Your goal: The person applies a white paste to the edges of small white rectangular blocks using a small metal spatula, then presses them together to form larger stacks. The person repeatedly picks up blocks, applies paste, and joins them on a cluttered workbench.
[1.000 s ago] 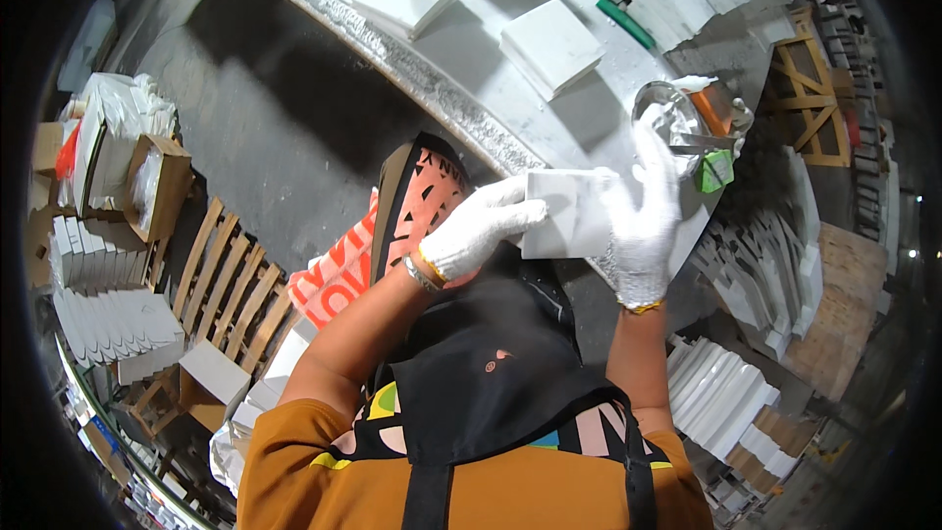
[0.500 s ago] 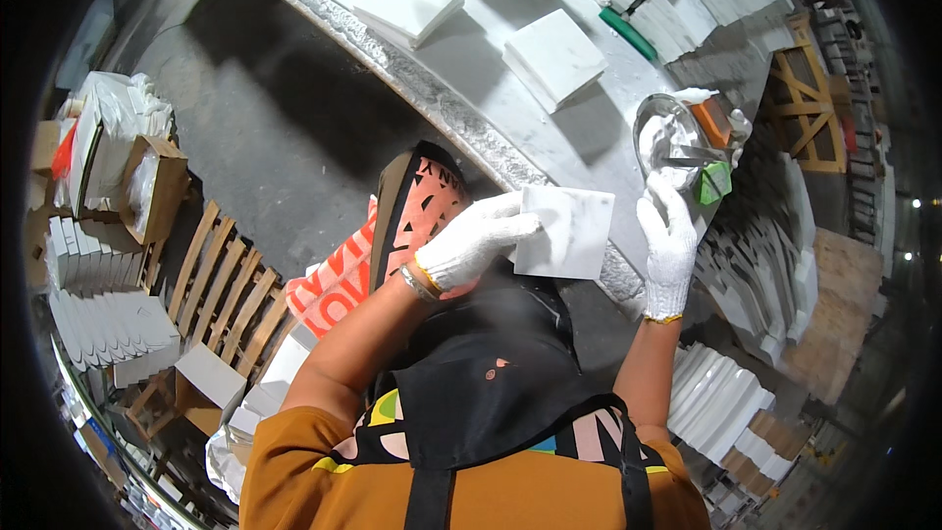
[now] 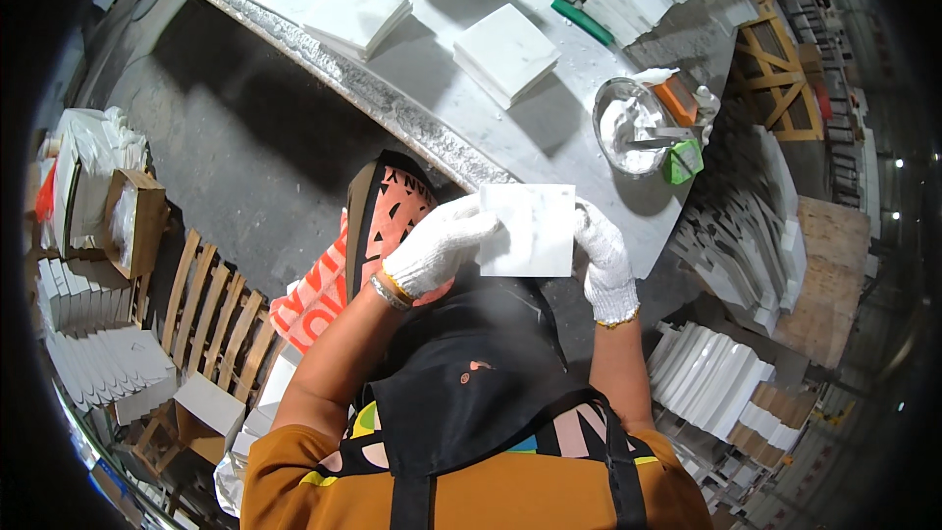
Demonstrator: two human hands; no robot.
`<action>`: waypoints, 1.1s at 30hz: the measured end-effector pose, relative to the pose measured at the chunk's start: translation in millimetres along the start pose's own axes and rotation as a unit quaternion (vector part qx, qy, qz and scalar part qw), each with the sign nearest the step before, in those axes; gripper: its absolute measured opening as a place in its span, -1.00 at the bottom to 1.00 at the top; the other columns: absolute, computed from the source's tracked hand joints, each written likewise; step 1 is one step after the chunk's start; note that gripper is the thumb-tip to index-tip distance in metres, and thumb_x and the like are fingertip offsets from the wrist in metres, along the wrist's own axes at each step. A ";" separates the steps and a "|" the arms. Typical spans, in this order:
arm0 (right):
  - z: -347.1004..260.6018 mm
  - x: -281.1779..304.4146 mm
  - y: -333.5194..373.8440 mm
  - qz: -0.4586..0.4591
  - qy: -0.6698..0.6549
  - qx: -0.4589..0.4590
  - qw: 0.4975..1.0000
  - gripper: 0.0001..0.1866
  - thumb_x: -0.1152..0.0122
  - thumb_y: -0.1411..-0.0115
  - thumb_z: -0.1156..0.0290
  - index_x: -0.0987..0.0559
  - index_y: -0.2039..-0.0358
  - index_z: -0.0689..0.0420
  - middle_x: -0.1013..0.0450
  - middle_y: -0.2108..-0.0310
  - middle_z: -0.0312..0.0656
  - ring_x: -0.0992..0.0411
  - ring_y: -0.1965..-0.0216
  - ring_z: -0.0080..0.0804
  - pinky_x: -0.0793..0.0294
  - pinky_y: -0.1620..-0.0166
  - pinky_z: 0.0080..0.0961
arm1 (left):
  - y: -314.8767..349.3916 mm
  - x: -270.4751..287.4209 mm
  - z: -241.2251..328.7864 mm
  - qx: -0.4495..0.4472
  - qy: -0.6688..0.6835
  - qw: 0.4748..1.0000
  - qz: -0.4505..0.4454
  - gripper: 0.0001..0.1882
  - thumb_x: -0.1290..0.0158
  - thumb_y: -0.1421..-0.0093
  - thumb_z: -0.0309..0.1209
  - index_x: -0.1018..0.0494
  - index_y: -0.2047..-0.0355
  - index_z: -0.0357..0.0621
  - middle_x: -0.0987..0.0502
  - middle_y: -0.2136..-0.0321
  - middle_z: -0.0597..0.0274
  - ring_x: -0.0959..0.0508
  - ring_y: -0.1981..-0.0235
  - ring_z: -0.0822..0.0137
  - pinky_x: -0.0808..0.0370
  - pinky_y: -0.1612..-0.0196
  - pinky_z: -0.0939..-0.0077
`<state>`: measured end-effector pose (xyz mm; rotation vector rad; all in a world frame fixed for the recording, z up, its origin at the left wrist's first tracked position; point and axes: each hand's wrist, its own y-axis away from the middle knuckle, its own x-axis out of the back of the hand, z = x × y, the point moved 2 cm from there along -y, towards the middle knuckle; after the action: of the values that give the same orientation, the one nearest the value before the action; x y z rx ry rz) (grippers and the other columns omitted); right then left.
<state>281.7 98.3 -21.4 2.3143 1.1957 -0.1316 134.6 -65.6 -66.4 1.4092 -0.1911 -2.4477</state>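
Tile (image 3: 528, 231) is up in both gloved hands, in front of the apron (image 3: 466, 412) and by the near edge of the desk (image 3: 633, 226), its pale, faintly veined face turned upward. On its left side the left hand (image 3: 444, 243) pinches the edge, thumb over the face; on its right side the right hand (image 3: 605, 260) pinches the opposite edge with bent fingers, partly hidden behind it.

From where I stand, the desk is a pale, greyish-white slab, smooth on top and rough and crumbly along its near edge. A small stack (image 3: 507, 51) of square tiles sits near its middle, with a wider stack (image 3: 358, 20) to the left. Beyond them lies a green rod (image 3: 582, 22), just beside rows of pale slabs (image 3: 623, 0). Toward the right end stands a bowl (image 3: 601, 108) of white stuff, a flat blade (image 3: 659, 139) across its rim, an orange block (image 3: 675, 98) and a green box (image 3: 684, 162) close by.

Around us the floor (image 3: 245, 118) is dark grey. Off to the left are a slatted pallet (image 3: 211, 294) and a carton (image 3: 132, 226); to the right, a wooden crate (image 3: 780, 64) and a plywood sheet (image 3: 829, 275).
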 end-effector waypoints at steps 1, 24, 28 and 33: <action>2.7 2.2 3.7 0.008 0.013 -0.007 1.000 -0.55 -0.13 -0.28 0.40 -0.43 -0.11 0.40 -0.52 0.05 -0.09 -0.48 0.05 -0.45 -0.44 -0.04 -0.55 | 0.7 -0.5 0.5 0.002 -0.001 1.000 0.003 -0.44 -0.14 -0.24 -0.28 -0.33 -0.18 -0.34 -0.50 -0.05 0.15 -0.49 -0.06 0.31 -0.39 -0.16 0.37; -13.0 -1.6 27.0 -0.024 0.130 -0.073 0.988 -0.33 -0.26 -0.05 0.45 -0.36 -0.20 0.40 -0.55 0.08 -0.06 -0.57 0.20 -0.42 -0.55 0.23 -0.57 | 1.5 10.1 -5.7 -0.022 0.046 0.999 0.005 -0.48 -0.08 -0.29 -0.32 -0.31 -0.19 -0.33 -0.46 -0.08 0.20 -0.43 -0.09 0.38 -0.34 -0.17 0.46; -5.0 5.5 26.1 -0.011 0.132 -0.045 0.990 -0.35 -0.30 -0.04 0.53 -0.37 -0.18 0.42 -0.54 0.07 -0.03 -0.55 0.16 -0.40 -0.56 0.16 -0.53 | 0.2 2.6 2.9 -0.042 0.037 0.998 -0.013 -0.47 -0.09 -0.29 -0.31 -0.30 -0.19 -0.33 -0.46 -0.08 0.19 -0.43 -0.09 0.35 -0.33 -0.18 0.44; -11.9 -13.3 35.7 0.012 0.245 0.008 0.969 -0.38 -0.42 -0.01 0.58 -0.43 -0.10 0.45 -0.51 0.05 -0.02 -0.48 0.05 -0.38 -0.48 -0.02 -0.47 | -5.0 14.1 -12.2 -0.029 0.065 0.997 0.008 -0.45 -0.10 -0.28 -0.28 -0.30 -0.20 -0.30 -0.46 -0.09 0.19 -0.43 -0.10 0.35 -0.32 -0.19 0.43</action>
<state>299.8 77.7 7.5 2.4532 1.3933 0.4693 137.5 -65.0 -85.5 1.5279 -0.1019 -2.3196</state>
